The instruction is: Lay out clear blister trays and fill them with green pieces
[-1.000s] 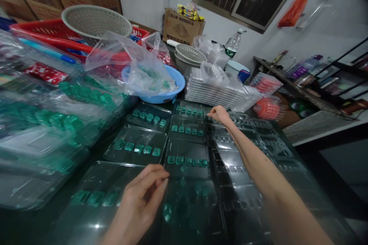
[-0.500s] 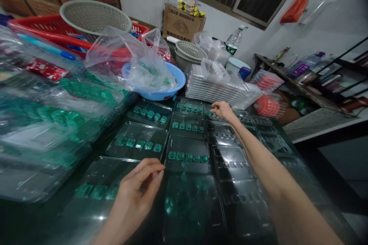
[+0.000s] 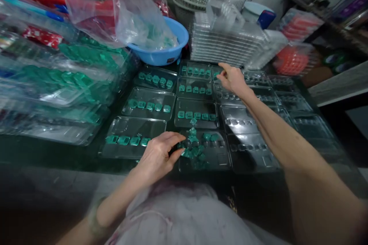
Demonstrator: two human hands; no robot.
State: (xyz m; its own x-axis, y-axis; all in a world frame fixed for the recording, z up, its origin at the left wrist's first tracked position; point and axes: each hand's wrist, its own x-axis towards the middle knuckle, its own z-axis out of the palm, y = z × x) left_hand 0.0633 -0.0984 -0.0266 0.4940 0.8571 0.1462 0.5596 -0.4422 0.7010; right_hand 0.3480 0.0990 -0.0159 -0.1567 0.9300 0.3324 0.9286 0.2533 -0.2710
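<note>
- The left hand (image 3: 162, 151) is at the front tray (image 3: 214, 159) of the second column from the left, beside a heap of loose green blocks (image 3: 194, 151); its forefinger and thumb stand parted, with no block visible between them.
- The right hand (image 3: 232, 79) is over the back tray of the third column, forefinger stretched out away from the thumb; a single green block (image 3: 216, 75) shows by the thumb. Whether the other fingers grasp or touch it, I cannot tell.
- Done, judging by the layout: five trays, two in the left column and three in the second, each carry a full row of five green blocks. The front left tray (image 3: 135, 124) shows four; the wrist and hand hide the rest of its row.
- Left, by the same reading: the back tray under the right hand seems only begun, and the remaining trays to the right, such as the third-column tray (image 3: 234, 111), show clear slots without green.
- More green pieces lie in a plastic bag (image 3: 129, 4) in the blue basin (image 3: 156, 58).
- Packed trays with green blocks are piled at far left (image 3: 60, 95); a stack of clear trays (image 3: 221, 42) stands at the back.
</note>
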